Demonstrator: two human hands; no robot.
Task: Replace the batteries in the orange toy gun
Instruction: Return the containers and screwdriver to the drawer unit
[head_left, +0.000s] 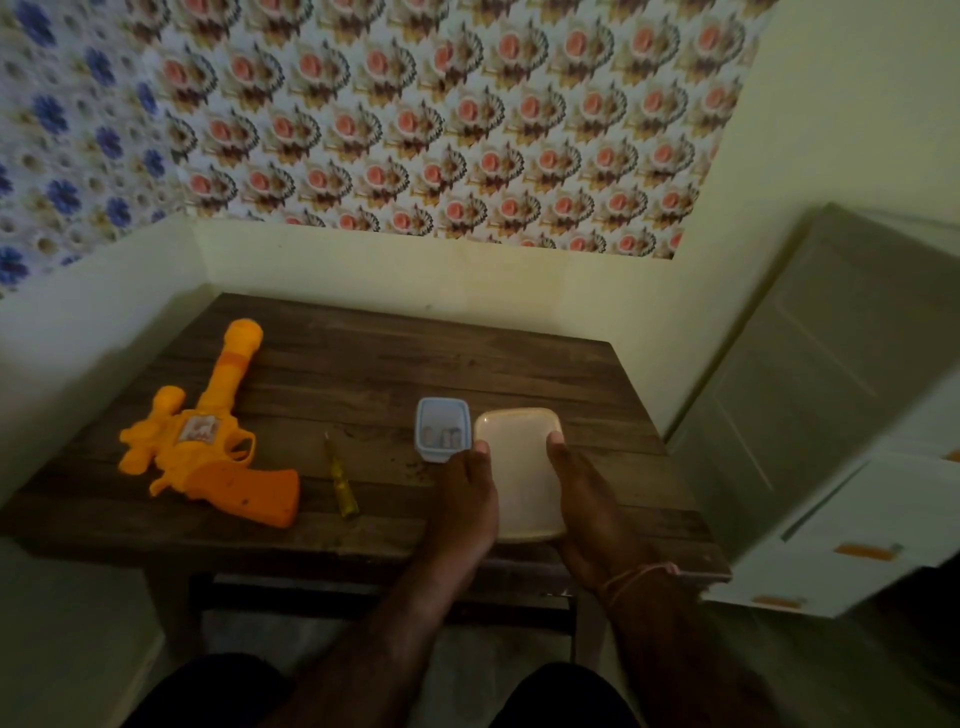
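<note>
Wooden table (363, 374): both hands (462, 499) (582, 499) grip cream lid (522, 467).

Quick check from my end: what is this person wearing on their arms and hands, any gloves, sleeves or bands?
Both hands are bare, with no gloves: the left hand and the right hand. Both forearms are uncovered as far as the frame shows, with no sleeves in view. The right wrist carries a thin reddish-orange thread band wrapped around it. No watch or rings are visible in this dim light.
</note>
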